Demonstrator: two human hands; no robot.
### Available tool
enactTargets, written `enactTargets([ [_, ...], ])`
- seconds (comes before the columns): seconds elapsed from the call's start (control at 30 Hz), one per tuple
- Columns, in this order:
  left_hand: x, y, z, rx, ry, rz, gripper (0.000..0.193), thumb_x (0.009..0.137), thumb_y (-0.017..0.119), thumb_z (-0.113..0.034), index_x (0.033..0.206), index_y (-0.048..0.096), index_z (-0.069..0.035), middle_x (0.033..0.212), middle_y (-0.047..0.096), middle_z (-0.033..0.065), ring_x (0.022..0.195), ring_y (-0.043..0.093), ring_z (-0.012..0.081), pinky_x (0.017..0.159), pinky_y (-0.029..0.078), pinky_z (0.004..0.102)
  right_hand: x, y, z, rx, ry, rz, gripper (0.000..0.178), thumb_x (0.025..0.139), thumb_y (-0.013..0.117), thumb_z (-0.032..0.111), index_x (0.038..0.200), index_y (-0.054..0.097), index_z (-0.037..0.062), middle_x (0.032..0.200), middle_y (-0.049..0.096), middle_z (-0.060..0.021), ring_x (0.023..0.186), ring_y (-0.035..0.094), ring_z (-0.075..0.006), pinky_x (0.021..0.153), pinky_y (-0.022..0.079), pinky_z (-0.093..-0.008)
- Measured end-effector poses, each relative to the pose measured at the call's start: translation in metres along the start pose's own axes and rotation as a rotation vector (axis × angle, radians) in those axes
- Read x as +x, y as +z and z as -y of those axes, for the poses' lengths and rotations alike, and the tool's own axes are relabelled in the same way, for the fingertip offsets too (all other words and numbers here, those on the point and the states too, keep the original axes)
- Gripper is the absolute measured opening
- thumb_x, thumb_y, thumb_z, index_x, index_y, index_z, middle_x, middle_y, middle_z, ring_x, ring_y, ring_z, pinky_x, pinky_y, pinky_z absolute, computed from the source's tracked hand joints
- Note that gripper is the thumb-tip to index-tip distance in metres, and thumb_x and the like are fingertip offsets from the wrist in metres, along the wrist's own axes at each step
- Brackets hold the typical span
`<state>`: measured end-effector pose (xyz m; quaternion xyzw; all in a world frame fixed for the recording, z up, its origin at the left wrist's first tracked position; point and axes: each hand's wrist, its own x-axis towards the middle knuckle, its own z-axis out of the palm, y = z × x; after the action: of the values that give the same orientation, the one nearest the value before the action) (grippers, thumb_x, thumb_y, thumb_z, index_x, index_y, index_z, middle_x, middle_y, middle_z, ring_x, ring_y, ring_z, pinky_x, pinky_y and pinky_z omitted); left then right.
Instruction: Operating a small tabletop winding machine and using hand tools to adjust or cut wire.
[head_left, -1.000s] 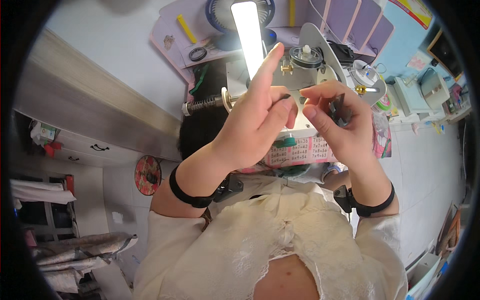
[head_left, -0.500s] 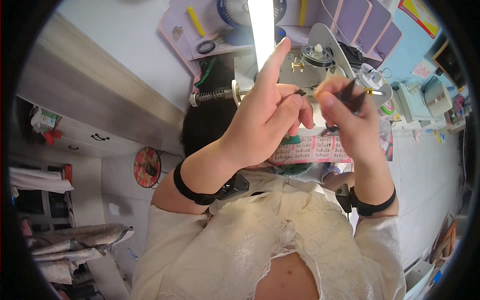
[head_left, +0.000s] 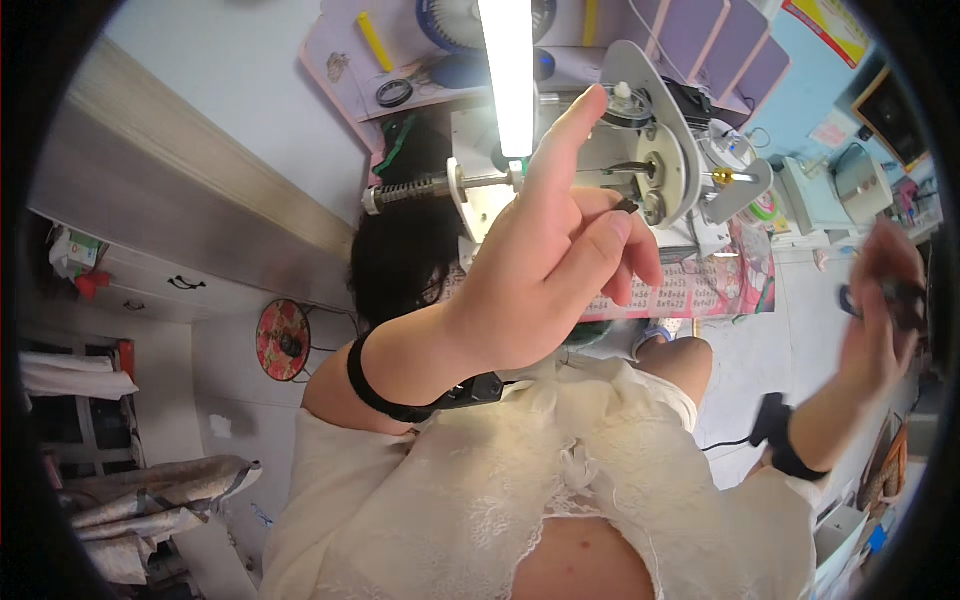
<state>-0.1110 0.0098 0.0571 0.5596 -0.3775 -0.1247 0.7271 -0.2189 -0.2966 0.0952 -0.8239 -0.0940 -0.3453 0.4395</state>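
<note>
Thin dark thread end (head_left: 626, 206) sits pinched in our left hand (head_left: 560, 270), index finger up, near the white winding machine (head_left: 640, 160). Our right hand (head_left: 880, 310) is off to the side, loosely closed on a small dark tool (head_left: 905, 300).

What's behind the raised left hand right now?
Behind the left hand stands a white machine with a round disc, a threaded rod and a bright strip light. The hand covers the machine's lower front, so nothing can be told there.

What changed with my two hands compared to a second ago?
The right hand swung out to the right, away from the left hand, carrying a small dark object. The hands had been together in front of the white machine. The left hand stays raised there, index finger up, pinching a small dark piece.
</note>
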Motion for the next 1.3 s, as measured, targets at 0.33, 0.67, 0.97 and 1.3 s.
enactTargets([
  [0.33,-0.002,0.016,0.001,0.082,0.069,-0.006,0.070,0.088,0.039,0.004,0.143,-0.004,0.001,0.073,0.060,0.0123,0.062,0.056,0.0158,0.059,0.047,0.0268,0.004,0.151,0.027,0.679,0.199,0.243,0.005,0.085,0.058,-0.002,0.090,0.058,-0.0044,0.077,0.061,-0.0043,0.061,0.057,-0.0064,0.054,0.044,-0.0185],
  [0.67,0.000,-0.002,0.011,0.674,0.455,-0.113,0.057,0.085,0.048,0.003,0.137,0.026,0.004,0.081,0.061,0.0119,0.072,0.061,0.0180,0.067,0.048,0.0276,0.007,0.155,0.026,0.542,0.158,0.226,0.010,0.085,0.064,0.008,0.089,0.061,0.0003,0.080,0.060,0.0001,0.070,0.049,-0.0034,0.062,0.038,-0.0180],
  [0.97,-0.004,0.002,0.002,0.170,0.132,-0.154,0.056,0.086,0.055,0.002,0.135,0.027,0.003,0.087,0.060,0.0095,0.084,0.060,0.0138,0.079,0.047,0.0252,0.009,0.148,0.027,0.668,0.391,0.285,0.017,0.085,0.066,0.014,0.093,0.063,-0.0009,0.080,0.061,0.0005,0.072,0.051,-0.0053,0.065,0.039,-0.0193],
  [1.3,-0.005,0.004,0.003,0.221,0.147,-0.158,0.057,0.086,0.055,0.003,0.136,0.026,0.002,0.086,0.060,0.0086,0.084,0.060,0.0136,0.077,0.048,0.0250,0.008,0.154,0.029,0.674,0.270,0.230,0.013,0.084,0.065,0.008,0.091,0.061,-0.0024,0.080,0.061,-0.0023,0.070,0.053,-0.0061,0.064,0.042,-0.0194],
])
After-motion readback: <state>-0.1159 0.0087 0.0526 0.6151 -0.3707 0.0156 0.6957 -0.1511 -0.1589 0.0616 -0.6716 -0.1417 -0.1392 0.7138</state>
